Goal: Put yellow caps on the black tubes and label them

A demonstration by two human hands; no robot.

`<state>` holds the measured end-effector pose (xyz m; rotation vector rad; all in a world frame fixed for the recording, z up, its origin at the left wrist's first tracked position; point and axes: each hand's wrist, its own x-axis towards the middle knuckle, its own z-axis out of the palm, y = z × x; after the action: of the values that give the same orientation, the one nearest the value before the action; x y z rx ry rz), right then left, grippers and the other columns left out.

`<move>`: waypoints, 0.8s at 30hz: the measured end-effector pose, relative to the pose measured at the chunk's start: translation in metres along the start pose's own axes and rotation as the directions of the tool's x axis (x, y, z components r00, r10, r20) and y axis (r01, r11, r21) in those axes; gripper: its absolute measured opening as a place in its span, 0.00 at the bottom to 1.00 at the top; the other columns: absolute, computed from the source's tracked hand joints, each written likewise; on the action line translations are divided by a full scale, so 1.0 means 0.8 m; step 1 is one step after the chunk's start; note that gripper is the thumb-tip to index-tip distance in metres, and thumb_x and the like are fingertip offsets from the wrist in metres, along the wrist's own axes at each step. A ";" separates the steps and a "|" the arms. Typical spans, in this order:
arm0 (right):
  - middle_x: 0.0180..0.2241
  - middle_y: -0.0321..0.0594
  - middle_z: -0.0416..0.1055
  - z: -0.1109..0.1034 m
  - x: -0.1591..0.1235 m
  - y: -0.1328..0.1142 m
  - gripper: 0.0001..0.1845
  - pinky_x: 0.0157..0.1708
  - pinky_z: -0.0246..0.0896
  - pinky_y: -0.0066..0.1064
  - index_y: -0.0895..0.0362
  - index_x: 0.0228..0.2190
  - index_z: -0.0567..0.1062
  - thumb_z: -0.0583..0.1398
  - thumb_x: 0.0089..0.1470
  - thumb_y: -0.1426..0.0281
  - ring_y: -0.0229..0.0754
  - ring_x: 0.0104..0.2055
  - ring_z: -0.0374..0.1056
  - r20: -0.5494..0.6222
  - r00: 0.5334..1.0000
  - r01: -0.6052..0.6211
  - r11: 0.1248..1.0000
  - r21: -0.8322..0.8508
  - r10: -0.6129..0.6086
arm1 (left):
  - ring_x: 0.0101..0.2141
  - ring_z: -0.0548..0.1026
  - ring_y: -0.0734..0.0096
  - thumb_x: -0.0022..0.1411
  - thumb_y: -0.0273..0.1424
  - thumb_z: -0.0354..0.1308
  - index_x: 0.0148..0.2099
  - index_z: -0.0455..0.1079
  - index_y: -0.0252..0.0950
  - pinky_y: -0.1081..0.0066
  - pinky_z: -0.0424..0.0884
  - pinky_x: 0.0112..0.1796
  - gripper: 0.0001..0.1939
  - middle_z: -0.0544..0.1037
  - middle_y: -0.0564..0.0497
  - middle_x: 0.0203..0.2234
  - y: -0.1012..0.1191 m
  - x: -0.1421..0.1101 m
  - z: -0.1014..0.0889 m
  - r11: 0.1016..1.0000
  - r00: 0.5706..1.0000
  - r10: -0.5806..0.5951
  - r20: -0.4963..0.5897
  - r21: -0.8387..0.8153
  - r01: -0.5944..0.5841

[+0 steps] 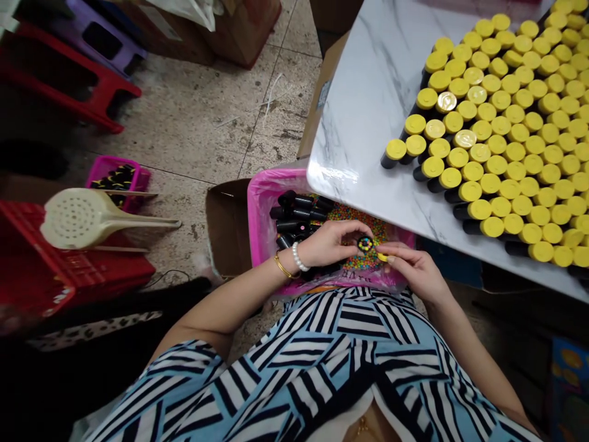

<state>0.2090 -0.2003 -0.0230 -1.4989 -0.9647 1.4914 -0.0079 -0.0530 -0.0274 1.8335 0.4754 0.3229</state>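
Observation:
My left hand (335,242) is closed around a black tube (365,244), its open end turned up and showing small coloured beads inside. Close to its right, my right hand (411,265) pinches a yellow cap (383,257) by its edge, apart from the tube's mouth. Both hands are over a pink basket (255,227) lined with clear plastic. Loose multicoloured beads (361,216) fill its right part, and several black tubes (294,212) lie in its left part.
A marbled table (354,116) to the right bears many upright black tubes with yellow caps (497,144). At left are a cream stool (76,218), a red crate (92,276), a small pink basket (145,181) and a red stool (96,92). Cardboard boxes (230,31) stand at the back.

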 end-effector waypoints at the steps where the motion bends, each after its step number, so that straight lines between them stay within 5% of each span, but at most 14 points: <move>1: 0.52 0.44 0.74 -0.001 0.000 0.002 0.14 0.43 0.72 0.31 0.49 0.46 0.84 0.66 0.58 0.61 0.46 0.52 0.71 -0.011 1.000 -0.001 1.000 -0.010 0.000 | 0.46 0.78 0.64 0.60 0.23 0.63 0.53 0.73 0.35 0.64 0.73 0.50 0.17 0.80 0.46 0.45 -0.003 0.000 0.003 0.996 0.999 -0.022 -0.049 0.085 0.026; 4: 0.52 0.43 0.74 0.001 -0.002 0.005 0.20 0.45 0.73 0.32 0.49 0.49 0.82 0.70 0.54 0.62 0.43 0.48 0.73 -0.067 0.997 -0.039 0.997 0.059 0.043 | 0.43 0.78 0.65 0.59 0.23 0.64 0.51 0.74 0.35 0.64 0.73 0.49 0.17 0.80 0.47 0.42 -0.006 0.000 0.007 0.972 0.990 -0.053 -0.133 0.219 0.081; 8: 0.40 0.39 0.80 0.008 -0.003 0.002 0.30 0.45 0.74 0.34 0.51 0.54 0.78 0.73 0.48 0.63 0.39 0.37 0.76 -0.082 0.983 -0.141 0.958 0.249 0.166 | 0.35 0.77 0.72 0.61 0.28 0.66 0.53 0.72 0.35 0.71 0.73 0.40 0.18 0.80 0.50 0.37 -0.001 -0.003 0.003 0.992 0.995 -0.092 -0.025 -0.087 0.090; 12: 0.35 0.38 0.80 0.008 -0.002 0.000 0.24 0.43 0.75 0.33 0.54 0.43 0.80 0.75 0.44 0.64 0.39 0.34 0.77 -0.095 0.972 -0.179 0.941 0.289 0.214 | 0.34 0.77 0.74 0.60 0.27 0.66 0.53 0.72 0.34 0.75 0.72 0.37 0.18 0.80 0.51 0.36 -0.002 -0.003 0.002 0.970 0.995 -0.102 0.008 -0.220 0.101; 15: 0.34 0.37 0.80 0.007 -0.003 0.004 0.21 0.41 0.75 0.32 0.54 0.40 0.78 0.75 0.44 0.64 0.39 0.32 0.77 -0.115 0.969 -0.180 0.943 0.279 0.219 | 0.34 0.77 0.72 0.60 0.27 0.66 0.53 0.73 0.35 0.72 0.73 0.39 0.18 0.80 0.51 0.35 -0.007 -0.001 0.004 0.996 0.994 -0.087 -0.066 -0.032 0.085; 18: 0.33 0.35 0.79 0.007 -0.004 0.006 0.19 0.38 0.75 0.30 0.54 0.38 0.78 0.75 0.45 0.64 0.37 0.31 0.77 -0.111 0.969 -0.187 0.947 0.260 0.222 | 0.41 0.77 0.67 0.63 0.28 0.64 0.55 0.72 0.35 0.67 0.74 0.45 0.18 0.79 0.46 0.41 -0.006 -0.003 0.006 0.967 0.992 0.050 -0.115 0.254 -0.019; 24: 0.30 0.33 0.77 0.014 -0.004 -0.002 0.18 0.34 0.75 0.29 0.55 0.35 0.79 0.76 0.43 0.63 0.35 0.27 0.73 -0.135 0.961 -0.202 0.947 0.250 0.241 | 0.41 0.74 0.63 0.70 0.27 0.53 0.54 0.73 0.34 0.63 0.73 0.43 0.13 0.76 0.42 0.42 -0.003 -0.009 0.008 0.659 0.988 0.151 -0.033 0.748 -0.076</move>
<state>0.1974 -0.2022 -0.0199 -1.5662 -0.5139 1.5499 -0.0120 -0.0611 -0.0312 2.6826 0.6152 0.3219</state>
